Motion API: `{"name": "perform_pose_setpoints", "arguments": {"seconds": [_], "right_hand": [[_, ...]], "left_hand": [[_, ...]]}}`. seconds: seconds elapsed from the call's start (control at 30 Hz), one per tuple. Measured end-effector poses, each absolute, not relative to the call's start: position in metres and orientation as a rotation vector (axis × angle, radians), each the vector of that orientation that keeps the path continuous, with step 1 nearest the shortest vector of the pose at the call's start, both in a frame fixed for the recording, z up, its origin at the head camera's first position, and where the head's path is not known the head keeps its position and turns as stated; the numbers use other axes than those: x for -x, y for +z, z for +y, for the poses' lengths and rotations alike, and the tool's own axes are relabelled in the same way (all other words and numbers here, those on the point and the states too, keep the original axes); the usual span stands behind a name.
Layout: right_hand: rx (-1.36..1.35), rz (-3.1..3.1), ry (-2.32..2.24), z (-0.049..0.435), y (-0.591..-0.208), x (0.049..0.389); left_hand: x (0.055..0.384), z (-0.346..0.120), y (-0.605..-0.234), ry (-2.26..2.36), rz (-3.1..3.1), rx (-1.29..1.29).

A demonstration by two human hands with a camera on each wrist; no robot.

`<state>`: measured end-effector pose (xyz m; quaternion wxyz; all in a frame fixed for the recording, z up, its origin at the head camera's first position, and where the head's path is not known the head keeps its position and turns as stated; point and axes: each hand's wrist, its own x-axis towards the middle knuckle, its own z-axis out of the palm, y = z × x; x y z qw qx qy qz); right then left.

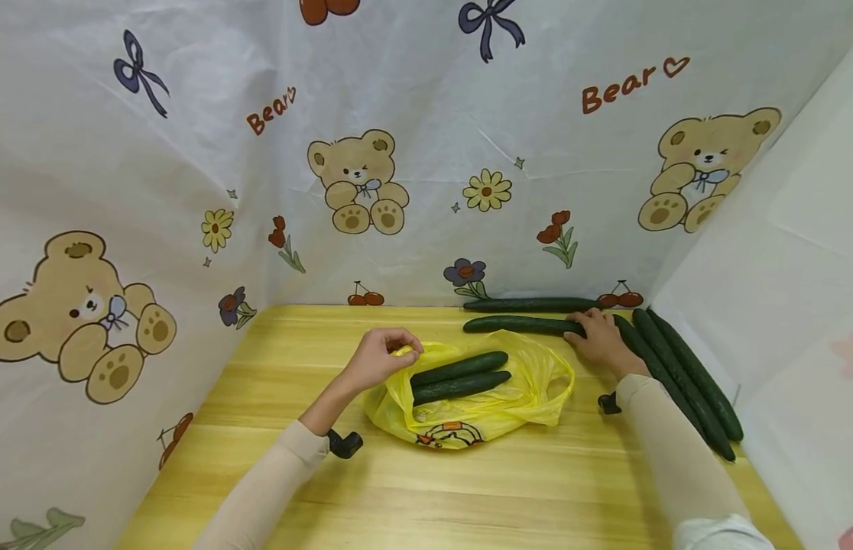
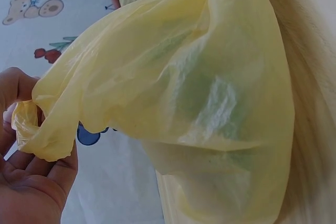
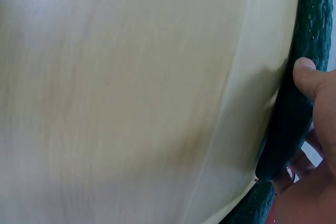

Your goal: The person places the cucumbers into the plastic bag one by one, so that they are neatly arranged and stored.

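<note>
My left hand [image 1: 385, 357] pinches the gathered edge of a yellow plastic bag [image 1: 523, 389] lying on the table, keeping its mouth raised. Two dark green cucumbers [image 1: 461, 369] lie inside the bag, their left ends covered by its edge. In the left wrist view, the thumb and fingers hold a bunched piece of the bag [image 2: 173, 77]. My right hand [image 1: 601, 340] grips the right end of another cucumber [image 1: 516, 325] behind the bag. The right wrist view shows the thumb on one side of that cucumber [image 3: 289, 114] and fingers on the other.
One cucumber [image 1: 536, 305] lies along the back edge of the wooden table [image 1: 426, 496]. Three more cucumbers [image 1: 695, 374] lie side by side at the right edge, partly behind the right forearm. White bear-print sheeting [image 1: 426, 99] encloses the back and sides.
</note>
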<state>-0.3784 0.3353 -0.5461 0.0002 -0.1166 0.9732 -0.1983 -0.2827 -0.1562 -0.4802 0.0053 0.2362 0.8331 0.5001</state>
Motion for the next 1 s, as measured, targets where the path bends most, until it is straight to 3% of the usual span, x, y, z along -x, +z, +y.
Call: {"name": "perform_pose_setpoints", "arguments": {"seconds": [0.33,0.7,1.0], "right_hand": [[0.468,3.071,-0.515,0.344,-0.541,0.376],[0.617,3.048,-0.528,0.336,-0.508,0.358],[0.566,3.091,-0.461,0.325,-0.488,0.344]], "left_hand": [[0.284,-0.158,-0.478,1.571,2.623,-0.731],[0.282,-0.16,-0.478,1.569,2.626,-0.736],[0.282,-0.164,-0.48,1.566,2.632,-0.737]]}}
